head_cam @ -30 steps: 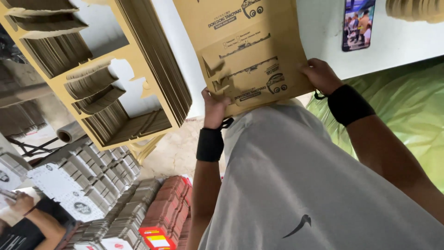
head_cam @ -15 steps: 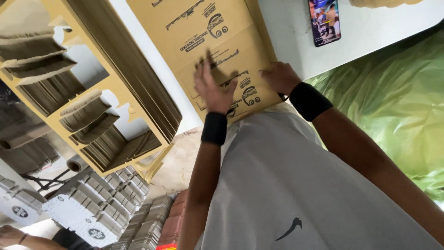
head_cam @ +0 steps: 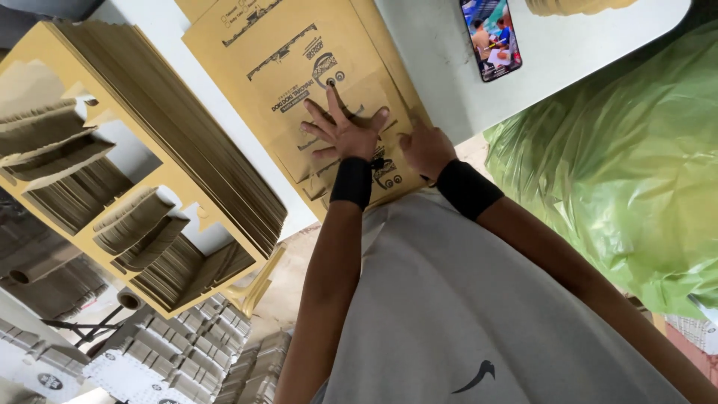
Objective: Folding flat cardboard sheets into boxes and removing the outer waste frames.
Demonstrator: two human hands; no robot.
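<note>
Cardboard blank pressed flat on the white tabletop (head_cam: 441, 67) under both hands.

The brown printed cardboard sheet (head_cam: 299, 82), held up off the surface a second before, now lay flat. The left hand (head_cam: 344, 131) rested on it with its grip open, fingers spread and palm down; the right hand (head_cam: 425, 148), just beside it, curled over the sheet's near edge, its grip half closed. A phone (head_cam: 491, 36) lay beyond the right hand, and a stack of die-cut blanks (head_cam: 142, 142) sat off to the left hand's side.
</note>
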